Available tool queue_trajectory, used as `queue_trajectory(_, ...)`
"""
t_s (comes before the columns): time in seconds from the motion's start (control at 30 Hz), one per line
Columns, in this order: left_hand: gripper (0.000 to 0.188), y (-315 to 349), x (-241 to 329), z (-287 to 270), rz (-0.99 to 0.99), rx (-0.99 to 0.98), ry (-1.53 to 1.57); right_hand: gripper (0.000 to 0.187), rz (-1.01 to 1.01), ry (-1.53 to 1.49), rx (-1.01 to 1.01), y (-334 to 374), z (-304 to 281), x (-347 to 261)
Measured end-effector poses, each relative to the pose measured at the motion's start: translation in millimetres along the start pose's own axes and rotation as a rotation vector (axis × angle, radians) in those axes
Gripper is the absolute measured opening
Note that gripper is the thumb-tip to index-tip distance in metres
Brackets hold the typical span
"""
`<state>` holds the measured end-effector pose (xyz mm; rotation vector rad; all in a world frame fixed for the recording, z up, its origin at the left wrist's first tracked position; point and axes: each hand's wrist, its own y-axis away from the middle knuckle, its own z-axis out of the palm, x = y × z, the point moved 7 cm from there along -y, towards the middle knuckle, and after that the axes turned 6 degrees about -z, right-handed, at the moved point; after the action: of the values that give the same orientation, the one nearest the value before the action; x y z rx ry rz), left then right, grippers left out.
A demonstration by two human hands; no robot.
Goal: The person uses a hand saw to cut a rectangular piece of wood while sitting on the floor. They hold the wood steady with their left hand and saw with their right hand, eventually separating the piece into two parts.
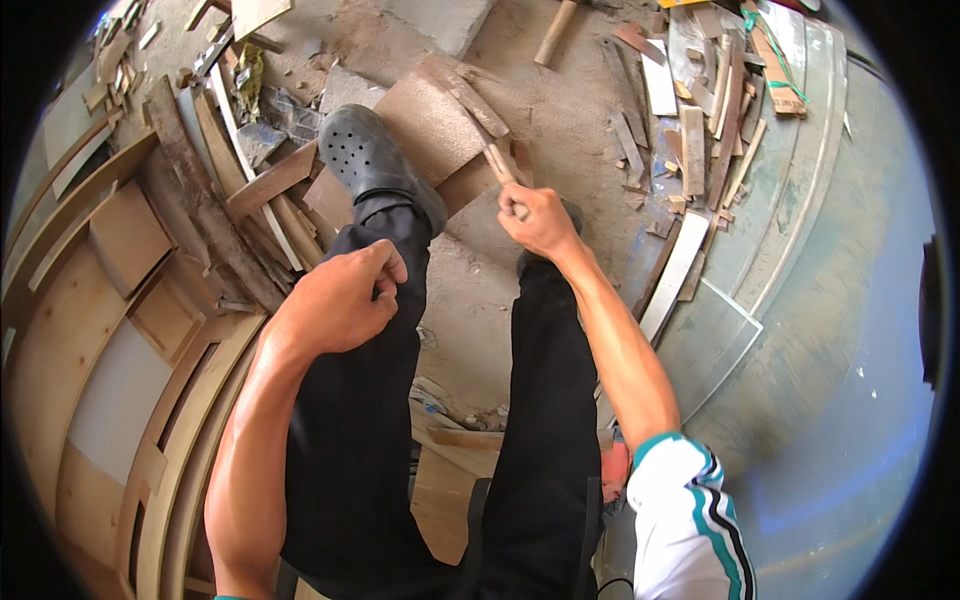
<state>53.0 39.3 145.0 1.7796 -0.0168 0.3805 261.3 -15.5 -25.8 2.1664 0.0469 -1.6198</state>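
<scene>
My right hand (540,220) is closed around the wooden handle of a slim tool (497,162). Its narrow dark end points at a wooden strip (465,95) lying on a brown board (425,120); I cannot tell whether they touch or what kind of tool it is. My left foot, in a dark grey clog (355,145), rests on the board. Above my left leg, my left hand (345,295) is closed with its fingers curled. Whatever may be inside those fingers is hidden.
Wooden frames and panels (100,330) stand along the left, beside long rough planks (210,200). Wood offcuts (692,150) are heaped at the right, next to large glass sheets (790,320). Another wooden handle (555,35) lies on the dusty floor ahead.
</scene>
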Motion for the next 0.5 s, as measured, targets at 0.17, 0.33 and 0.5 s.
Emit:
queue_trajectory(0.17, 0.022, 20, -18, 1, -0.113, -0.001, 0.1, 0.01, -0.102, 0.005, -0.067, 123, -28, -27)
queue_trajectory(0.33, 0.022, 11, -17, 15, -0.069, -0.027, 0.065, 0.013, -0.193, -0.017, -0.01, 54, -12, 0)
queue_trajectory(0.5, 0.024, 9, -2, -1, -0.078, -0.016, 0.036, 0.01, -0.105, -0.031, 0.008, 35, 3, -2)
